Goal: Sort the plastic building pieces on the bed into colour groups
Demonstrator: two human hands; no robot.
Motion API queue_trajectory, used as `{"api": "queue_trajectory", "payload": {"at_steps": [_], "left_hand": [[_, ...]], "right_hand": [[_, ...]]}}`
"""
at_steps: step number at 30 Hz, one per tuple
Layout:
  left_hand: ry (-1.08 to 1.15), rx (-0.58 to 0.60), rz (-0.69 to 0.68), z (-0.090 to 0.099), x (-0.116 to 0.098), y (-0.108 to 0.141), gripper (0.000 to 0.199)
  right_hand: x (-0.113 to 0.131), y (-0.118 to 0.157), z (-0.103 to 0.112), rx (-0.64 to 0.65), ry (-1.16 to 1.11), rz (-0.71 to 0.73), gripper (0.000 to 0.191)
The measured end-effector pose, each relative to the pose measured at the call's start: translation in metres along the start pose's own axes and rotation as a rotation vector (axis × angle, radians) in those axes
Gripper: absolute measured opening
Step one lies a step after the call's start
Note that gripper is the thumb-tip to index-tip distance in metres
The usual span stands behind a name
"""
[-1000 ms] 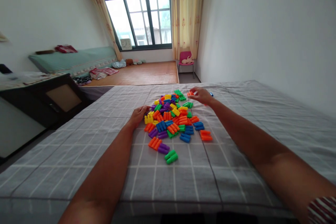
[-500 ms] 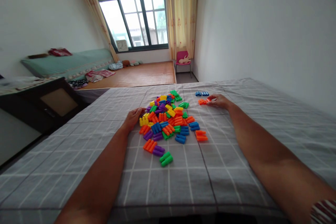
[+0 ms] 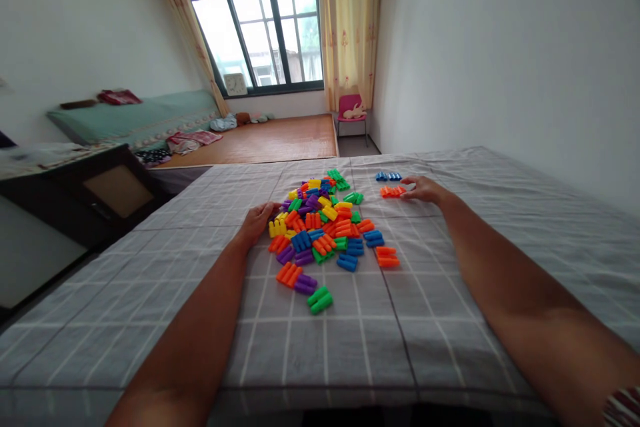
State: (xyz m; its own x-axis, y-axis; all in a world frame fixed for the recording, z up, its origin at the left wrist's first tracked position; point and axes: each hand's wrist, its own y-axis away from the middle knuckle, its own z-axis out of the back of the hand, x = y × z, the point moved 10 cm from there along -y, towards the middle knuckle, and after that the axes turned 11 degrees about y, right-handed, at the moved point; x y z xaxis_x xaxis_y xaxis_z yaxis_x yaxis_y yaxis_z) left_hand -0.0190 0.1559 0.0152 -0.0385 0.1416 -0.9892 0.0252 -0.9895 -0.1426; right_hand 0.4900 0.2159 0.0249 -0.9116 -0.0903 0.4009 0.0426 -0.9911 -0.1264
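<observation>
A heap of plastic building blocks [image 3: 313,220] in orange, blue, green, yellow and purple lies on the bed, each block made of joined tubes. At the heap's left edge rests my left hand [image 3: 259,219], fingers stretched toward a yellow block [image 3: 278,228] and nothing visibly held; its fingertips are partly hidden. To the right of the heap, my right hand [image 3: 419,189] is open, thumb and finger apart beside the right end of a short row of orange blocks [image 3: 393,192]. Just behind that row sits a row of blue blocks [image 3: 389,177].
Closer to me lie a green block [image 3: 320,300], a purple block [image 3: 305,284] and an orange block [image 3: 289,275]. Another orange block [image 3: 387,257] lies right of the heap. A grey checked sheet [image 3: 200,320] covers the bed. A dark cabinet [image 3: 107,193] stands left; a wall [image 3: 500,60] is right.
My right hand has loosened from the orange blocks, its fingers now drawn slightly to the right of the row. My left hand stays at the heap. The camera view has shifted slightly.
</observation>
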Motion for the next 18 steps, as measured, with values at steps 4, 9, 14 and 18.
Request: {"api": "queue_trajectory", "payload": {"at_steps": [4, 9, 14, 18], "left_hand": [[-0.024, -0.003, -0.008, 0.001, 0.000, -0.001, 0.064], [0.003, 0.010, 0.008, -0.001, 0.001, 0.000, 0.068], [0.013, 0.010, 0.016, -0.003, -0.002, 0.003, 0.067], [0.022, 0.003, 0.024, -0.004, -0.002, 0.003, 0.065]], "right_hand": [[0.074, 0.005, 0.016, -0.118, 0.110, 0.213, 0.040], [0.195, 0.049, -0.019, 0.072, -0.010, 0.614, 0.024], [0.228, 0.074, -0.038, -0.026, 0.070, 0.675, 0.031], [0.224, 0.074, -0.046, -0.002, 0.007, 0.688, 0.031]]}}
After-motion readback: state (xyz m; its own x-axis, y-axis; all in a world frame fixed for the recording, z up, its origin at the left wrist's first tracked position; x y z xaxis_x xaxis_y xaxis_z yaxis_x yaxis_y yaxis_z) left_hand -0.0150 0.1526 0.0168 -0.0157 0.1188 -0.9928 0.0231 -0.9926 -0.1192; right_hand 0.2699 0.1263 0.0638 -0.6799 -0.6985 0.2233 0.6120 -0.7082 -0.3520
